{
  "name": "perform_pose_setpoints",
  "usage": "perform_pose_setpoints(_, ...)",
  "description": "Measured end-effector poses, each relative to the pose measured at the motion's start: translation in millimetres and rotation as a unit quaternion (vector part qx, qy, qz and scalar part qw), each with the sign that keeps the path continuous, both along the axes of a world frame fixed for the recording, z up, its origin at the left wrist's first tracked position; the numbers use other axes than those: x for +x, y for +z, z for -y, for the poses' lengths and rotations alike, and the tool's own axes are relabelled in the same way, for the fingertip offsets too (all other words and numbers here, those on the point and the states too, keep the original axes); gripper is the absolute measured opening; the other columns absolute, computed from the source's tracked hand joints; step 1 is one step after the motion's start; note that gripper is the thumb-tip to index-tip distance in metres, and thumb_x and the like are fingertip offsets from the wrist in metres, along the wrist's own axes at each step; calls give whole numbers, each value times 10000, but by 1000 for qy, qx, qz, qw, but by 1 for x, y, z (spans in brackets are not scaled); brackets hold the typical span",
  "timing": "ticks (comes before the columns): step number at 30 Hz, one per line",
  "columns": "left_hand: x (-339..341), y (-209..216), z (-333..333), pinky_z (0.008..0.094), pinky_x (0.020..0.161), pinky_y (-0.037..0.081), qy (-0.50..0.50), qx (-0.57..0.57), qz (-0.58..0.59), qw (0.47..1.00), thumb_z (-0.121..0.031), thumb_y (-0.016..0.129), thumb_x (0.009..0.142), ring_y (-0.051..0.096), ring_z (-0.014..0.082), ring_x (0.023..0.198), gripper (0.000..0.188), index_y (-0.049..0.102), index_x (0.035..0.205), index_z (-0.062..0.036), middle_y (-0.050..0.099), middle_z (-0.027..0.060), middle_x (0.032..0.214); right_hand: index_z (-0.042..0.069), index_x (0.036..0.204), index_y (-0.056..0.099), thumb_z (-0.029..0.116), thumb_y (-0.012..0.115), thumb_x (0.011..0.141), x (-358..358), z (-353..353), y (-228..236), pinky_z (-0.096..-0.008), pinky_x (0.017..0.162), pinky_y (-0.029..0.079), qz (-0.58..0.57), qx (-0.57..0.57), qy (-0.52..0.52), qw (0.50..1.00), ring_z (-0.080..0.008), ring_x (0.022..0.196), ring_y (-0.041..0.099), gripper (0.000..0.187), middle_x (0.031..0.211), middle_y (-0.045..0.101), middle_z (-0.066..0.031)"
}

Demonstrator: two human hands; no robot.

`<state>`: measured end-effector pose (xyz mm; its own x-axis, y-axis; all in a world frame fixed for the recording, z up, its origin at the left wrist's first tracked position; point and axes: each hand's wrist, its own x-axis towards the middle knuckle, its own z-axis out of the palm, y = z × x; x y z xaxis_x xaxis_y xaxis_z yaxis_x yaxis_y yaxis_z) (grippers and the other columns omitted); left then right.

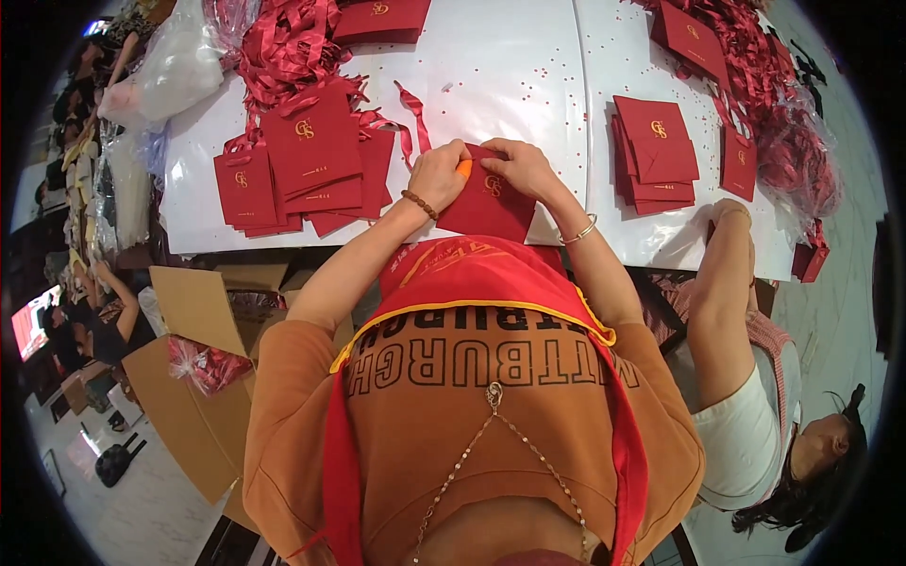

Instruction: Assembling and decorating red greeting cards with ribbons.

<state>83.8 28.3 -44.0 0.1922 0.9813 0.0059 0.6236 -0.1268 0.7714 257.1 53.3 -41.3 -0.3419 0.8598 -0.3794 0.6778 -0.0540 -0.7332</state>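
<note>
A red paper gift bag [486, 215] with a gold emblem lies flat at the table's front edge, right before me. At its upper left my left hand [442, 179] is closed, with something orange [464, 169] showing at the fingers; I cannot make out what it is. My right hand [519, 170] pinches the bag's top edge from the right. A red ribbon [412, 115] trails on the table just beyond my left hand. Fingertips of both hands meet close together at the top of the bag, and what lies between them is hidden.
Red bag stacks stand at left [311, 141] and right [653, 151]. Ribbon heaps [283, 47] lie behind. Small red dots are scattered on the white table [500, 66]. A co-worker's arm [725, 283] rests at the right edge. Open cardboard boxes [193, 307] stand below left.
</note>
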Motion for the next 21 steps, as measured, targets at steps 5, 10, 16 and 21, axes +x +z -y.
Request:
perform_pose_setpoints(5, 1, 5, 0, 423, 601, 459, -8, -28, 10, 1000, -98, 524, 774, 587, 365, 662, 106, 557, 806, -3, 591, 198, 676, 161, 1042, 625, 272, 600, 778, 1, -2, -8, -347, 732, 473, -51, -19, 5, 999, -268, 817, 615, 287, 896, 649, -103)
perform_pose_setpoints(10, 4, 0, 2, 406, 583, 457, 6, -15, -10, 1000, -90, 536, 765, 595, 342, 643, 101, 562, 813, -6, 596, 184, 667, 167, 1038, 630, 267, 602, 777, -2, 0, -7, -344, 717, 473, -41, -21, -14, 999, -257, 804, 617, 282, 880, 653, -94)
perform_pose_setpoints(16, 2, 0, 1, 406, 574, 457, -7, 16, -49, 999, -96, 543, 760, 596, 337, 634, 100, 564, 812, -14, 600, 168, 666, 174, 1025, 636, 259, 601, 773, -10, 6, 5, -349, 699, 475, -11, 13, -14, 1000, -263, 765, 620, 268, 823, 654, -91)
perform_pose_setpoints(21, 4, -4, 3, 426, 584, 458, -46, 87, -128, 987, -106, 537, 763, 588, 354, 656, 98, 564, 796, -18, 596, 182, 677, 174, 1012, 639, 249, 595, 771, -10, 7, 0, -359, 694, 475, -3, 69, 0, 998, -272, 745, 617, 256, 794, 651, -96)
